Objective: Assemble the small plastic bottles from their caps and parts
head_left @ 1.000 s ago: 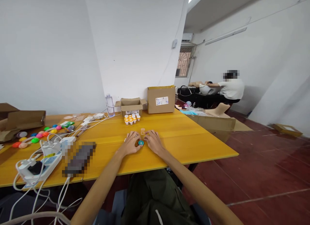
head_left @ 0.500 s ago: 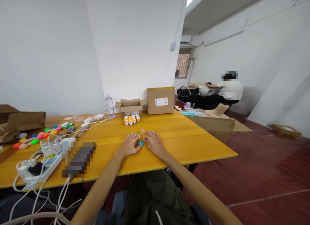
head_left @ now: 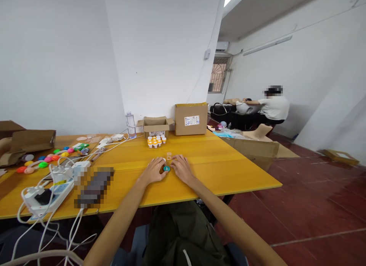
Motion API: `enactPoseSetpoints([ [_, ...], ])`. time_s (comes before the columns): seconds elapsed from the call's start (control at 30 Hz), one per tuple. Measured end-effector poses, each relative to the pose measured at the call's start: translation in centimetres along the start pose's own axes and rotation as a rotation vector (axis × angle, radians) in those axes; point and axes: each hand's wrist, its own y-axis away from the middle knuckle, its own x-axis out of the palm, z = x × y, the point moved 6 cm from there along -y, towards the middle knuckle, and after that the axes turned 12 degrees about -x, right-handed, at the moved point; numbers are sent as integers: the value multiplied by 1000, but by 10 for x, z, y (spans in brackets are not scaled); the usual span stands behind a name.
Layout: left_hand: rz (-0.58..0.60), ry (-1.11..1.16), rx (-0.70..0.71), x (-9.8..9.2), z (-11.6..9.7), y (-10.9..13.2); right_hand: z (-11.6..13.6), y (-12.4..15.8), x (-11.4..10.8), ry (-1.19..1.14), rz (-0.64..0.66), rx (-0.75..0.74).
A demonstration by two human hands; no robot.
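Observation:
On the wooden table, my left hand (head_left: 154, 171) curls around a small teal disc (head_left: 166, 168) that carries a pale mark like a "1". Its thumb lies at the near edge of the disc, and something white shows by the fingertips. To the right, my right hand (head_left: 183, 170) rests palm down with its fingers bent and slightly apart, the tips close to the disc. No object shows in that hand. Just beyond both hands stands a small clear cup (head_left: 169, 156). Farther back, several small bottles with orange and white parts (head_left: 154, 141) form a tight cluster.
Behind the bottles are an open carton (head_left: 156, 125), a taped box (head_left: 191, 120) and a clear water bottle (head_left: 130, 124). Leftward lie a pixelated dark device (head_left: 95, 187), a power strip (head_left: 58, 195) with cables, and colourful balls (head_left: 42, 165). A person (head_left: 274, 105) sits at the far right.
The view has shifted slightly, so the scene sits a little farther right. Both hands keep nearly the same pose around the teal disc.

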Motion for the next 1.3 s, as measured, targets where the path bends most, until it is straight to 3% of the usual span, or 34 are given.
enactPoseSetpoints([
  [0.33, -35, 42, -35, 6, 11, -5, -2, -6, 5, 24, 26, 16],
  [0.87, 11, 4, -104, 14, 21, -12, -5, -10, 9, 21, 6, -22],
  [1.3, 14, 25, -87, 9, 15, -12, -2, -11, -2, -183, -89, -101],
])
